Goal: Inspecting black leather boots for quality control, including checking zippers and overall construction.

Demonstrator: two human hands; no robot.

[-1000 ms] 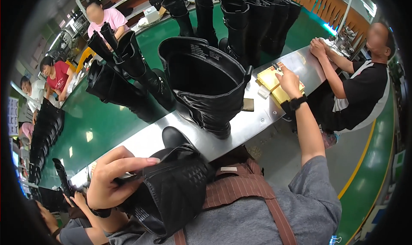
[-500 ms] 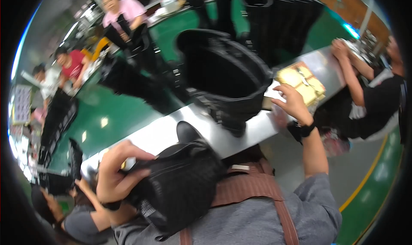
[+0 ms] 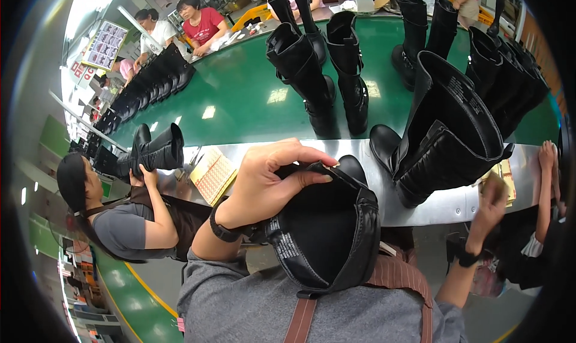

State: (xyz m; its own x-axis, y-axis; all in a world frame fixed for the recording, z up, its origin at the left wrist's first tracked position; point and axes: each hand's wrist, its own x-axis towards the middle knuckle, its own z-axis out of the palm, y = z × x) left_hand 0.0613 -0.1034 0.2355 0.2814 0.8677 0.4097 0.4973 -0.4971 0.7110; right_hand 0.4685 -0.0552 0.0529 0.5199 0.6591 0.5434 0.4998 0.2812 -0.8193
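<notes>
My left hand (image 3: 264, 178) is closed, thumb and fingertips pinching the top edge of a black boot (image 3: 324, 241) held against my front, its dark opening facing up with pale print on the lining. The boot's rounded toe shows beyond its rim. My right hand (image 3: 490, 202) is raised at the right, its fingers smeared by motion, beside a yellow pad of paper (image 3: 506, 178); whether it holds anything is not visible. Between my hands, a tall black boot (image 3: 441, 127) with laces stands on the metal ledge (image 3: 396, 216), its shaft open toward me.
Several black boots (image 3: 303, 79) stand on the green conveyor belt (image 3: 240, 97). A yellow and red sheet pad (image 3: 213, 175) lies on the ledge at left. To my left a co-worker (image 3: 138, 217) holds boots; another person's arms (image 3: 545, 187) rest at the far right. People sit across the belt.
The view has swung left. My left hand still pinches the boot, whose opening now faces up. My right hand has drawn back from the yellow pad toward me.
</notes>
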